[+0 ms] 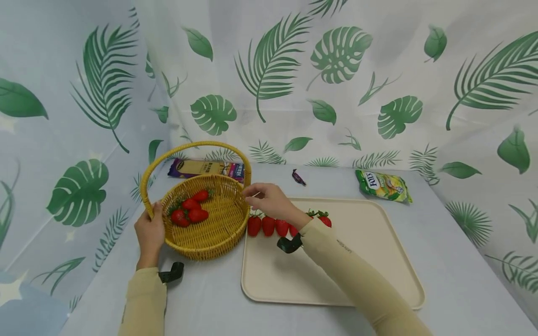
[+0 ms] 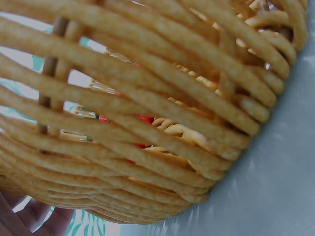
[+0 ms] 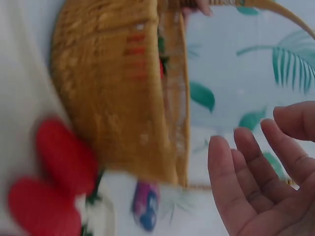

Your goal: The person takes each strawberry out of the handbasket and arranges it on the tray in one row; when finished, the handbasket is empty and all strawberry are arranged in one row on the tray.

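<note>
Yellow wicker sits in the left hand [image 1: 150, 228], whose fingers grip the rim of the woven basket [image 1: 210, 252] near the foot of its arched handle [image 1: 144, 187], left of centre. The right hand [image 1: 272, 201], mid-frame near the opposite rim, has parted, gently bent fingers with nothing between them.

Inside the basket, toward its left side, lies a cluster of red strawberries [image 1: 197, 215]; more strawberries [image 1: 268, 226] form a row along the top of the beige tray [image 1: 311, 280], partly hidden by the right forearm. Each is probably light, smooth and perhaps easily bruised: a soft pinch at the broad sides, below the leafy cap, should suit. The basket looks light and fairly stiff, best held by rim or handle.

Farther up the worktop [image 1: 206, 298] lie a purple-and-gold snack packet [image 1: 191, 168] behind the basket, a small purple wrapped sweet [image 1: 299, 178] at upper centre, and a green snack bag [image 1: 382, 185] at upper right.
</note>
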A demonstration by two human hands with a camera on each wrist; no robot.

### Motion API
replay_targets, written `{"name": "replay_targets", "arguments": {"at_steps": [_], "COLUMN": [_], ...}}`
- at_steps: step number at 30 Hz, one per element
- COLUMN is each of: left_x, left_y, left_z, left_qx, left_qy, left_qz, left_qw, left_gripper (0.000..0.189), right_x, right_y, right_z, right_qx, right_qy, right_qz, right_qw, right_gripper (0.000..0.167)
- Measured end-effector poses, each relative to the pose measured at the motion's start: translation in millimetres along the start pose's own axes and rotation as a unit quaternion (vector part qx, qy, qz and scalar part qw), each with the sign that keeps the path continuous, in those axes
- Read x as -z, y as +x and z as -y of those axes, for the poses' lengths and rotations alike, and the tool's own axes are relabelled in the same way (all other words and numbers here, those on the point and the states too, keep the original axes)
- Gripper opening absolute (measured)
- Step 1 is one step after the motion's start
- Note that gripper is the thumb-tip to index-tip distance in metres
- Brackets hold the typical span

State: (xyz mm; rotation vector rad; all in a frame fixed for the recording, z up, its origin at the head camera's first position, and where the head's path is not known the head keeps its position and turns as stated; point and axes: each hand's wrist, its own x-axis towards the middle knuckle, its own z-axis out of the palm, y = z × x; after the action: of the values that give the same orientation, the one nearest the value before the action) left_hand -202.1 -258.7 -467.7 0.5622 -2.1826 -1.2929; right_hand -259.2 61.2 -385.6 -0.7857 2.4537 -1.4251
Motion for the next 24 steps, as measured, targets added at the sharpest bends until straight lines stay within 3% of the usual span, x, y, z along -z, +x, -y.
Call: {"name": "replay_targets", "arguments": {"at_steps": [5, 12, 16, 20, 24], "left_x": [0.1, -0.6, -1.4, -1.4, -0.7], "left_y": [-0.8, -0.6, -0.2, -0.8, -1.2], "left_z": [0.4, 0.8, 1.0, 1.0, 0.9], "left_qx": [-0.003, -0.014, -0.012, -0.011, -0.013], "left_qy": [0.001, 0.002, 0.001, 0.006, 0.007], "left_qz": [-0.001, -0.005, -0.004, -0.001, -0.001], "left_qw": [1.0, 0.9999, 0.9999, 0.9999, 0.9999], "left_gripper": [0.058, 0.056, 0.057, 0.057, 0.057], "right_x": [-26.3, -55.1, -67.7, -78.8, -88.2], "right_y": [21.3, 41.3, 51.5, 60.3, 68.9], "right_z": [15.0, 20.4, 22.5, 24.0, 23.5], "right_qx": [-0.004, -0.033, -0.045, -0.059, -0.054], "right_qy": [0.007, 0.108, 0.135, 0.123, 0.055], "right_qz": [0.046, 0.079, 0.089, 0.089, 0.077], "right_qw": [0.9989, 0.9904, 0.9858, 0.9867, 0.994], "right_gripper": [0.024, 0.025, 0.026, 0.026, 0.027]}}
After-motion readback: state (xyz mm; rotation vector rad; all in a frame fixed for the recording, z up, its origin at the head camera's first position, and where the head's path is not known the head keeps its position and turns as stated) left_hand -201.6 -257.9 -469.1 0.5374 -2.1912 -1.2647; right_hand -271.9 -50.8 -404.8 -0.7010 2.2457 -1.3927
